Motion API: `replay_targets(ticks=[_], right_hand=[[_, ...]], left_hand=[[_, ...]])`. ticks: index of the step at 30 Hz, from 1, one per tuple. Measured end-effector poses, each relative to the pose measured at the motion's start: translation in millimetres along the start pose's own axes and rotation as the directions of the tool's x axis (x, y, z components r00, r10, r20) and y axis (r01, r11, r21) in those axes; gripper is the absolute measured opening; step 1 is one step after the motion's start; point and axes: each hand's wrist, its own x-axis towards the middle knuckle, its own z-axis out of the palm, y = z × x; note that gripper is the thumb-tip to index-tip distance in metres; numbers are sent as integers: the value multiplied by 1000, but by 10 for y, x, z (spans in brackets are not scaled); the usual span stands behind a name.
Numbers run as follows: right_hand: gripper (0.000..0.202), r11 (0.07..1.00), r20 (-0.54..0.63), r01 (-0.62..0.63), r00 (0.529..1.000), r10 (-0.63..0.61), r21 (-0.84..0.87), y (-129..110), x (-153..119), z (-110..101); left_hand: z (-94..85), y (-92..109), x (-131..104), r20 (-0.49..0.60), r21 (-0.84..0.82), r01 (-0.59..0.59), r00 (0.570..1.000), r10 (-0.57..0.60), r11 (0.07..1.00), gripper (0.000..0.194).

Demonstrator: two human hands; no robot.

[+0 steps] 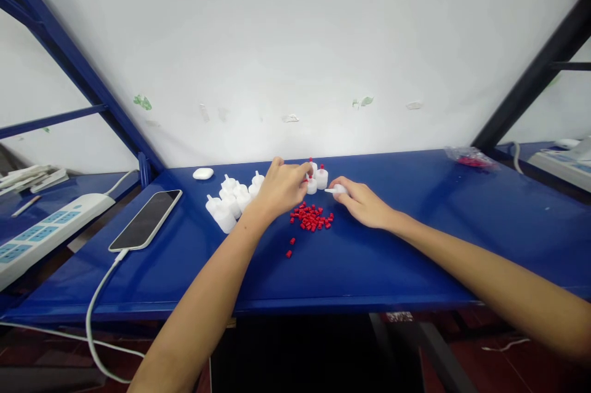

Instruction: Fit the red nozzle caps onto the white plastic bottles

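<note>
My left hand (284, 186) reaches over the middle of the blue table, its thumb and fingers pinched on a small red cap (305, 181). Lying on its side in my right hand (362, 202) is a white bottle (340, 189), its bare nozzle pointing left. Beside the left fingertips stand several white bottles with red tips (322, 178), partly hidden by that hand. Loose red caps (311, 218) form a pile between the hands, two of them apart nearer the front edge. Several uncapped white bottles (224, 218) stand left of my left hand.
A phone (146, 220) with a white cable lies at the left, near a power strip (44, 230). A small white case (203, 174) sits at the back left. A plastic bag with red pieces (473, 160) lies at the back right. Metal posts flank the table.
</note>
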Motion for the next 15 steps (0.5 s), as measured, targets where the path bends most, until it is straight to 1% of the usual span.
replay_targets(ticks=[2, 4, 5, 7, 9, 12, 15], right_hand=[[21, 999, -39, 48, 998, -47, 18, -22, -13, -3], [20, 994, -99, 104, 990, -101, 19, -38, -21, -4], [20, 991, -126, 133, 983, -131, 14, -41, -23, -5], [19, 982, -157, 186, 970, -185, -7, -38, -24, -8], [18, 975, -151, 218, 964, -221, -33, -29, -25, -12], [18, 971, -138, 233, 961, -239, -62, -22, -28, -17], [19, 969, -152, 237, 957, -246, -74, -31, -34, -17]], left_hand=[[9, 58, 5, -126, -120, -83, 990, 68, 989, 17], [49, 113, 2, -177, -176, -159, 976, 128, 971, 15], [76, 134, -1, -187, -178, -179, 972, 146, 967, 14], [129, 160, -7, -199, -162, -183, 969, 150, 970, 14], [162, 167, -13, -213, -160, -169, 968, 133, 972, 13], [172, 161, -21, -219, -186, -170, 967, 128, 968, 11], [169, 163, -31, -214, -176, -176, 967, 137, 968, 12]])
